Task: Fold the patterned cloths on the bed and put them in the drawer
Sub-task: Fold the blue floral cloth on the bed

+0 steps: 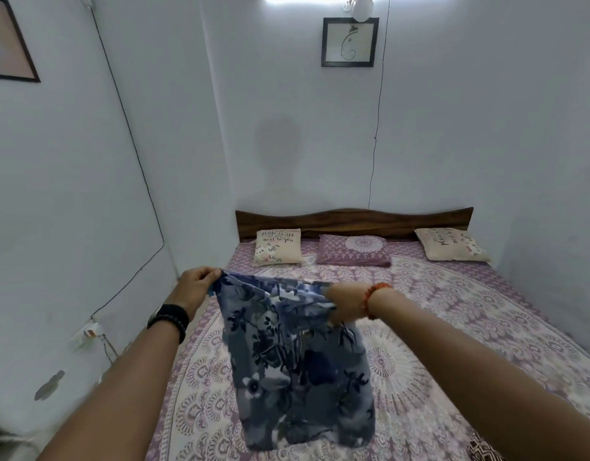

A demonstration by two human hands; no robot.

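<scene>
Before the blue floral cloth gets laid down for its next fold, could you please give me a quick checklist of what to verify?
1. Left hand pinches a top corner of the blue floral cloth: ok.
2. Right hand grips the other top corner: ok.
3. Top edge taut: not ok, it sags.
4. Cloth hangs flat: not ok, creased.
5. Bedsheet ahead bare for laying down: ok.
6. Drawer open: cannot tell, not in view.

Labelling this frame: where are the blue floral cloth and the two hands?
blue floral cloth (297, 371), head view, middle of hanging panel.
left hand (195, 286), head view, back of hand.
right hand (345, 302), head view, back of hand.
</scene>
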